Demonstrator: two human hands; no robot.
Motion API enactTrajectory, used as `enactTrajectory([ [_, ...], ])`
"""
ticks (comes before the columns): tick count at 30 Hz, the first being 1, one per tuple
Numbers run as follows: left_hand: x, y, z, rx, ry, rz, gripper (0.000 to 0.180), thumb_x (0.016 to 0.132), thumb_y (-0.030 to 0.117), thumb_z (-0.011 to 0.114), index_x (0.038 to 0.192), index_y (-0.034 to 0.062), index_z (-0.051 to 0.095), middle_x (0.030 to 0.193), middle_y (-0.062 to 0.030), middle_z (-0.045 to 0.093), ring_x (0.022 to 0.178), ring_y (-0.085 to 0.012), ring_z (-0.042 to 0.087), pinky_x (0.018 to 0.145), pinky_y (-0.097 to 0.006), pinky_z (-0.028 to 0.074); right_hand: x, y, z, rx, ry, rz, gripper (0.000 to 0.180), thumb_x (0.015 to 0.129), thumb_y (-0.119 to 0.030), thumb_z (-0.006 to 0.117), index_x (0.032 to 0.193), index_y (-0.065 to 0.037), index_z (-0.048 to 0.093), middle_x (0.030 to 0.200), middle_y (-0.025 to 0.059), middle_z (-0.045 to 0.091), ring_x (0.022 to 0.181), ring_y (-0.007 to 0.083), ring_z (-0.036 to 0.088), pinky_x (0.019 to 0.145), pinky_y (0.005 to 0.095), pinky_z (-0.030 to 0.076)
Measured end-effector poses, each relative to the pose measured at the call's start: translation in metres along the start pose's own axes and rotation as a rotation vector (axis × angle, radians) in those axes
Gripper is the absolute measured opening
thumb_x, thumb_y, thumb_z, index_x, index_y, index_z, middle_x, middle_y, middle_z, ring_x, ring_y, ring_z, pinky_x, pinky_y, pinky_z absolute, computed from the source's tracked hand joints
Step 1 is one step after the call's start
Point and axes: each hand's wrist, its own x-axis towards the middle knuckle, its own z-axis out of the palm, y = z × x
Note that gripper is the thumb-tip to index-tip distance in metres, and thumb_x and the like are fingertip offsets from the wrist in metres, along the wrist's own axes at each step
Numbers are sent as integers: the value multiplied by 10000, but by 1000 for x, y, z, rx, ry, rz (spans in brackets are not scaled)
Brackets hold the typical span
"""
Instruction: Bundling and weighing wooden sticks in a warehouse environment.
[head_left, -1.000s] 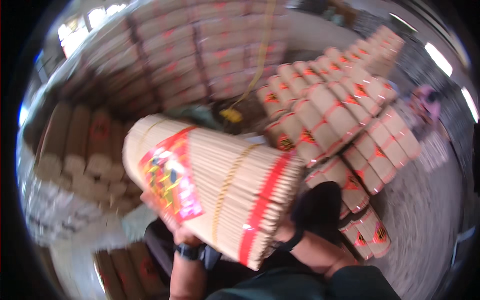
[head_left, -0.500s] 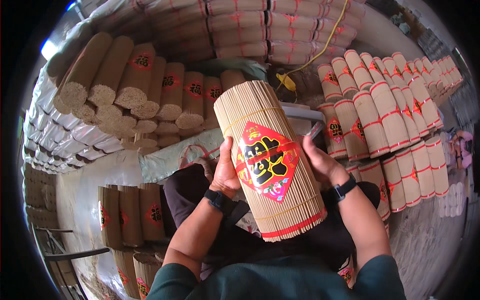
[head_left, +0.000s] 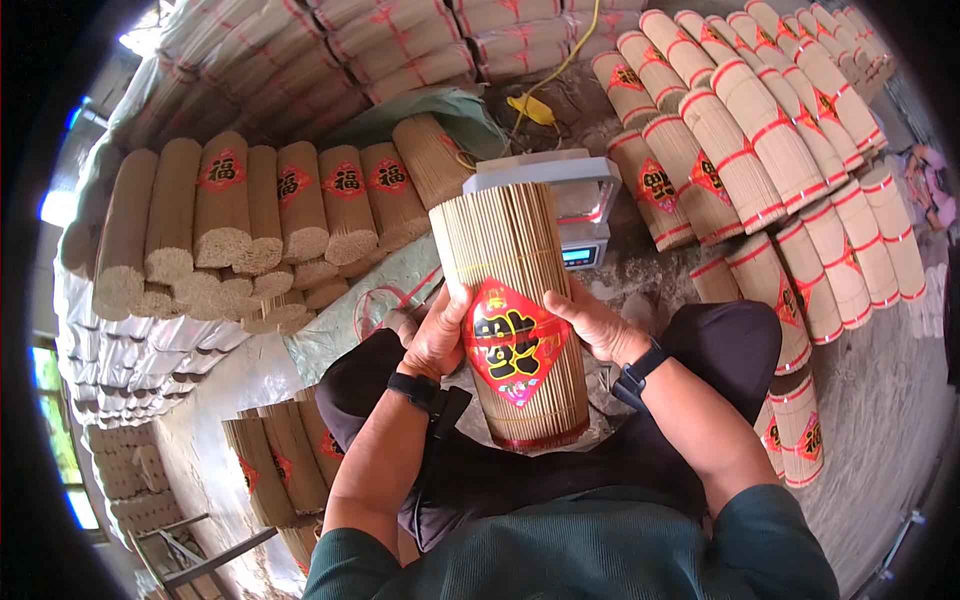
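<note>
Swung upright since half a second ago, the bundle of sticks (head_left: 510, 310) now stands between the knees, its lower end down by the lap — earlier it lay tilted across both palms. Left hand (head_left: 437, 338) clasps its left side, fingers wrapped and hidden behind the bundle; right hand (head_left: 592, 325) presses its right side, fingertips (head_left: 556, 300) close together at the red label (head_left: 512, 342). Just beyond the fingers, the bundle's top hides part of a grey scale (head_left: 570, 205). Stacked bundles (head_left: 760, 150) crowd right of the right hand, more rolls (head_left: 290, 210) left of the left hand.
</note>
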Motion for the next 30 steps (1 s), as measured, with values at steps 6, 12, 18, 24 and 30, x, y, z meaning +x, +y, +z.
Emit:
enactTrajectory([
  [6, 10, -14, 6, 98, -72, -23, 1022, 715, 509, 767, 1430, 37, 210, 1379, -126, 422, 1254, -244, 441, 1040, -397, 384, -9, -2, -6, 35, 14, -82, 865, 737, -516, 752, 1355, -37, 381, 1283, 86, 528, 1189, 178, 486, 1012, 347, 394],
  [12, 36, -44, -3, 63, -3, -78, 814, 781, 392, 747, 1371, 30, 319, 1291, -117, 501, 1154, -225, 527, 986, -380, 436, -6, 25, -35, 74, 70, 16, 853, 773, -504, 723, 1374, -40, 334, 1277, 96, 522, 1171, 180, 497, 1000, 348, 407],
  [18, 64, -65, -15, 52, 84, -141, 681, 801, 393, 724, 1293, 28, 428, 1162, -80, 585, 1030, -192, 595, 902, -353, 491, 10, 56, -70, 61, 171, 51, 804, 798, -484, 701, 1360, -40, 336, 1251, 96, 532, 1139, 179, 512, 976, 351, 420],
  [24, 89, -68, -23, 37, 123, -150, 648, 815, 399, 708, 1280, 29, 448, 1160, -80, 589, 1029, -189, 599, 900, -356, 495, 28, 54, -85, 141, 162, 90, 754, 806, -464, 701, 1344, -37, 390, 1232, 98, 550, 1122, 181, 525, 951, 348, 440],
  [30, 111, -60, -22, 21, 153, -139, 599, 825, 371, 700, 1263, 31, 475, 1149, -89, 607, 1017, -199, 613, 902, -359, 503, 52, 60, -100, 189, 179, 77, 696, 828, -436, 691, 1334, -49, 414, 1230, 89, 553, 1119, 171, 527, 939, 338, 450],
])
